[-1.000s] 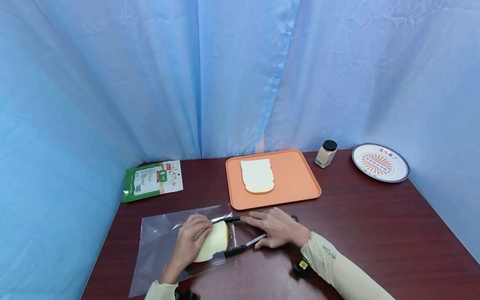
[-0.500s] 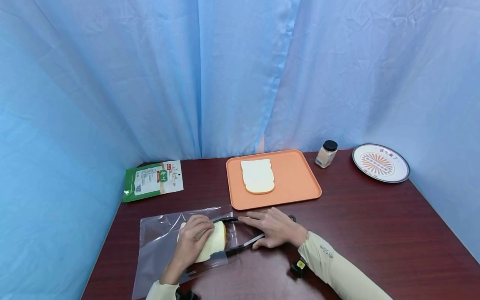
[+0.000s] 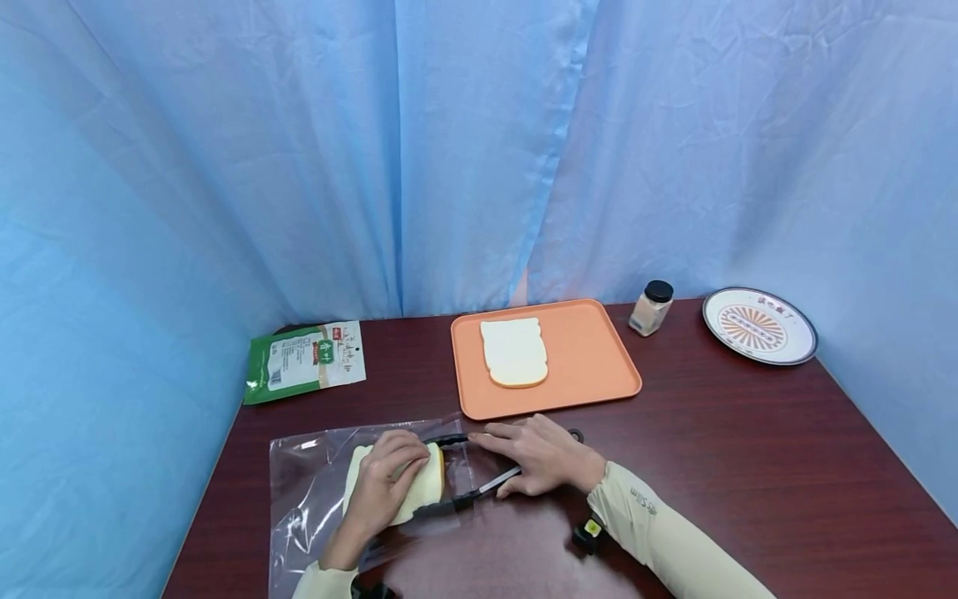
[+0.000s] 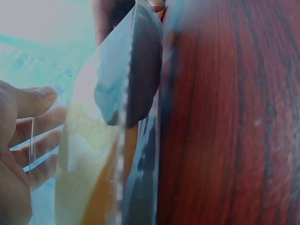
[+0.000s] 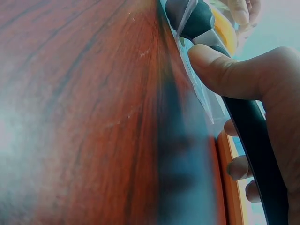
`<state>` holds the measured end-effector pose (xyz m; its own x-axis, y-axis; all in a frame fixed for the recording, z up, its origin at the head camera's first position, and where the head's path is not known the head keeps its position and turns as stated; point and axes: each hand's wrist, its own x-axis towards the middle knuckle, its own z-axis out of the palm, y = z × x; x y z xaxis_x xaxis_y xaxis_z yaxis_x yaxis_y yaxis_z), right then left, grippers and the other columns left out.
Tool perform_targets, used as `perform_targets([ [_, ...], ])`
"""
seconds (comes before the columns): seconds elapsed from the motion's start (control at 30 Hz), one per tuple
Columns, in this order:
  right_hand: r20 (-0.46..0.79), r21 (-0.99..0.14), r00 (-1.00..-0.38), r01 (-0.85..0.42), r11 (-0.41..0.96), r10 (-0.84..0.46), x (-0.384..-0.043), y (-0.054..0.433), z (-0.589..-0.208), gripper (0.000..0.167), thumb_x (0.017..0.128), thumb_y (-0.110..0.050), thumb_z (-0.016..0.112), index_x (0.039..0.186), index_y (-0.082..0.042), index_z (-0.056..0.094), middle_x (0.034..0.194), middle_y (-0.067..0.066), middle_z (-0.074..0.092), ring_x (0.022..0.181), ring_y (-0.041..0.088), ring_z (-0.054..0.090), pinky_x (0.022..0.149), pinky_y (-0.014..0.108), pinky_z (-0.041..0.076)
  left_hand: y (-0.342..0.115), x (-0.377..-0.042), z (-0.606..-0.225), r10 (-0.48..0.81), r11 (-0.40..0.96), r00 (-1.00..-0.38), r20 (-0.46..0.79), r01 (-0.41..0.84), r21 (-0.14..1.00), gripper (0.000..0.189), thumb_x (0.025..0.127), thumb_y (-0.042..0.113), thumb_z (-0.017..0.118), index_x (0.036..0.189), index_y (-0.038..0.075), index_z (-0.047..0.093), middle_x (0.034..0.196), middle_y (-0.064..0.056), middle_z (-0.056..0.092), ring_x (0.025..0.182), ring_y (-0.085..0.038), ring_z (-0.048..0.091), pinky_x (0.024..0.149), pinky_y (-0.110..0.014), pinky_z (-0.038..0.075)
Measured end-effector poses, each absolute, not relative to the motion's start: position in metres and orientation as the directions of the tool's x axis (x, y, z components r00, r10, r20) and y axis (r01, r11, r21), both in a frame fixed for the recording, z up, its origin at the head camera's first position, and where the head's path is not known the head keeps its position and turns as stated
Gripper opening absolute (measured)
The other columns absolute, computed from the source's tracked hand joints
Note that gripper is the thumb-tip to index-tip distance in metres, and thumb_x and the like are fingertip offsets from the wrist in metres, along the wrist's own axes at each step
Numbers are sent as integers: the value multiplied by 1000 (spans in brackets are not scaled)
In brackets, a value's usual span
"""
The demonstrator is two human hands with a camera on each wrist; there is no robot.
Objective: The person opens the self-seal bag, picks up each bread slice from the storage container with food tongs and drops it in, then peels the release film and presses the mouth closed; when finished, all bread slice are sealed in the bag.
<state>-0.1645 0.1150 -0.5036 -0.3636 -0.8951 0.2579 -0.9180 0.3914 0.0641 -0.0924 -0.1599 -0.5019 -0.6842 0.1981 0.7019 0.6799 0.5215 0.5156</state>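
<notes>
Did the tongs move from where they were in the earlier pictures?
Yes, the tongs slid a little left, judged against the tray.

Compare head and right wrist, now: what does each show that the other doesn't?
Head only: green-and-white packet, black-lidded jar, patterned plate.
Right wrist only: the stretch of black handle that the right hand covers from above.
Both: tongs, bread slice at their tips, clear bag, left hand, table.

Right of the black-and-silver tongs (image 3: 499,481), passage lies between two obstacles: the orange rectangular tray (image 3: 587,353) and cream right sleeve (image 3: 674,532).
</notes>
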Motion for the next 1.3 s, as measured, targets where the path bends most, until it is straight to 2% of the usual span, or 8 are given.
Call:
perform_targets([
  [0.3,224,78,-372,-915,397,-901,-163,115,-503,85,80,-76,62,143,-19,55,128,5,70,48,11,46,43,23,29,-163,-92,-506,191,554,-691,697,662,505,21,71,-12,80,82,5,75,87,-3,74,92,-27,66,89,-22,50],
  [0.77,222,59,-363,-921,384,-905,-163,115,-502,83,80,-74,64,142,-20,56,128,6,70,59,15,62,47,27,43,-167,-98,-509,186,582,-697,692,646,494,21,71,-12,80,82,5,76,87,-6,74,91,-25,66,87,-22,52],
  [0.97,219,64,-360,-922,381,-907,-163,115,-503,83,80,-75,64,143,-21,55,127,5,70,56,14,58,46,25,39,-168,-98,-510,183,581,-706,684,639,504,21,71,-12,79,84,5,76,88,-5,74,92,-25,67,88,-21,51],
  [1.3,237,75,-349,-924,375,-907,-164,114,-504,83,80,-75,63,142,-20,57,126,5,71,56,13,59,46,26,42,-158,-94,-504,228,564,-686,691,672,480,20,72,-10,80,83,6,75,89,-3,73,93,-26,66,90,-22,51],
])
